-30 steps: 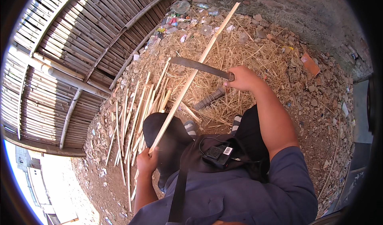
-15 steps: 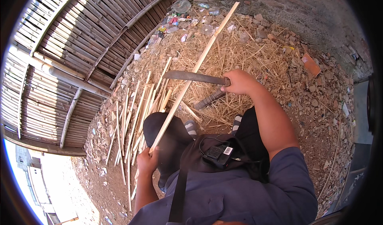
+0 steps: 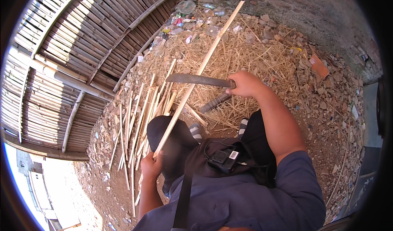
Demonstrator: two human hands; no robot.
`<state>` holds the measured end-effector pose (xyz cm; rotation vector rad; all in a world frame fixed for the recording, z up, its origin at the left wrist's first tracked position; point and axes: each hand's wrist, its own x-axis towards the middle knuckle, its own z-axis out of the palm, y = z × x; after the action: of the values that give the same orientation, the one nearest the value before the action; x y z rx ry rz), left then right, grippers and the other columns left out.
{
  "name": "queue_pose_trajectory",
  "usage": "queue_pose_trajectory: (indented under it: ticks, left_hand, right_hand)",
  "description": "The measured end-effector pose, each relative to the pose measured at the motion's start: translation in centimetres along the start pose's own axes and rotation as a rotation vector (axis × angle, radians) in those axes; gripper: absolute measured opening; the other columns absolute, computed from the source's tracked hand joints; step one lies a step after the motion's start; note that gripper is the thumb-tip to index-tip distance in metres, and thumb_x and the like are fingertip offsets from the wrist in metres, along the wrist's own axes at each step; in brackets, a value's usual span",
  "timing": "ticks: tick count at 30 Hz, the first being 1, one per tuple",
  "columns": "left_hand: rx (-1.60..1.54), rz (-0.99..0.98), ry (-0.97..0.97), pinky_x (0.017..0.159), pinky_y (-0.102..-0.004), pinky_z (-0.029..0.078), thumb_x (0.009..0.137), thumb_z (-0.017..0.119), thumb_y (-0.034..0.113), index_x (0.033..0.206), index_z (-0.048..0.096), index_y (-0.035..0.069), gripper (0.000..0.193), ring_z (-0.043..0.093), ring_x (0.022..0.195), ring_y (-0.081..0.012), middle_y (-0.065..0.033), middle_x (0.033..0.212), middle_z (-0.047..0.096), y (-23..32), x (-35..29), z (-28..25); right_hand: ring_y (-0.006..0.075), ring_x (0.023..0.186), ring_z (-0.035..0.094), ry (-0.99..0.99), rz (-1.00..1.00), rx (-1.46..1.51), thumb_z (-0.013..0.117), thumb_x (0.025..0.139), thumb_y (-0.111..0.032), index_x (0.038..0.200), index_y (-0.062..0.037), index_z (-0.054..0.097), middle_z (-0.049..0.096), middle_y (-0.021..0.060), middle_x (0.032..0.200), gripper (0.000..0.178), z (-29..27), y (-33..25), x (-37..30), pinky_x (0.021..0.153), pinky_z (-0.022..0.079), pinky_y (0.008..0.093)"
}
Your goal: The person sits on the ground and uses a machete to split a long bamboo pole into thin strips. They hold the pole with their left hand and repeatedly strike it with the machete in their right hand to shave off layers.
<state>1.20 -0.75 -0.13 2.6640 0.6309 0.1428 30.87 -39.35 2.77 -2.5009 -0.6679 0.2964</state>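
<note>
A long pale bamboo strip (image 3: 192,85) slants from low left up to the far middle. Its near end is gripped in my left hand (image 3: 152,165), closed beside my left knee. My right hand (image 3: 244,84) is wrapped round the handle of a machete (image 3: 200,80), whose dark blade points left and crosses the strip near its middle. Whether the blade's edge bites into the strip I cannot tell. Below the machete a dark, ridged, stick-like object (image 3: 215,103) lies on the shavings; its kind is unclear.
Several split bamboo strips (image 3: 137,126) lie on the ground left of my knee. Bamboo shavings (image 3: 241,55) cover the ground ahead. A slatted bamboo wall (image 3: 61,87) stands at left, a brick wall (image 3: 319,18) at the back. Litter (image 3: 180,20) and a reddish tile (image 3: 319,66) lie farther off.
The machete has shifted very slightly left along with my right hand. The strip's far end has moved a touch left. My left hand's grip stays the same.
</note>
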Motion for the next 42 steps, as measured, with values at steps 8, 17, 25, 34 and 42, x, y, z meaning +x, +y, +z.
queue_pose_trajectory:
  ticks: [8,17,25,34,42]
  left_hand:
    - [-0.021,0.009,0.007,0.059,-0.0492,0.048,0.091,0.069,0.047,0.075,0.065,-0.001,0.05,0.064,0.062,-0.0424,-0.0235,0.063,0.062,0.1,-0.1,-0.1]
    - [-0.015,0.001,0.001,0.06,-0.0498,0.049,0.091,0.068,0.048,0.076,0.066,0.0,0.051,0.065,0.064,-0.0434,-0.0233,0.065,0.063,-0.1,0.0,0.1]
    - [0.006,0.005,0.005,0.062,-0.0505,0.05,0.092,0.067,0.049,0.078,0.068,0.0,0.05,0.066,0.067,-0.0441,-0.0243,0.068,0.064,-0.3,0.0,0.2]
    - [0.007,0.011,0.014,0.061,-0.0504,0.05,0.092,0.067,0.048,0.079,0.068,0.0,0.05,0.066,0.065,-0.044,-0.0238,0.066,0.064,-0.6,0.0,0.4]
    - [0.018,0.002,0.014,0.06,-0.05,0.05,0.092,0.067,0.048,0.08,0.068,0.0,0.049,0.065,0.063,-0.0433,-0.023,0.065,0.064,-0.5,0.0,0.5]
  right_hand:
    - [0.0312,0.087,0.07,-0.019,0.024,-0.002,0.08,0.082,-0.036,0.1,-0.009,0.071,0.07,0.0134,0.088,0.034,-0.7,-0.7,-0.3,0.076,0.053,0.0445]
    - [0.0312,0.088,0.069,-0.022,0.006,0.005,0.08,0.083,-0.038,0.103,-0.0073,0.072,0.069,0.0148,0.087,0.037,-0.4,-0.6,-0.3,0.076,0.051,0.0444]
    - [0.0338,0.086,0.069,-0.014,-0.026,0.029,0.08,0.081,-0.036,0.098,-0.0072,0.069,0.069,0.0151,0.084,0.035,-0.2,-0.1,-0.3,0.075,0.052,0.0461]
    - [0.0332,0.087,0.069,-0.025,-0.017,0.05,0.081,0.08,-0.034,0.102,-0.0069,0.071,0.07,0.0152,0.087,0.036,0.1,-0.3,-0.2,0.076,0.052,0.045]
    - [0.0329,0.089,0.07,-0.052,0.015,0.067,0.081,0.08,-0.033,0.102,-0.0076,0.072,0.071,0.0154,0.09,0.035,0.0,-0.6,-0.3,0.077,0.052,0.044]
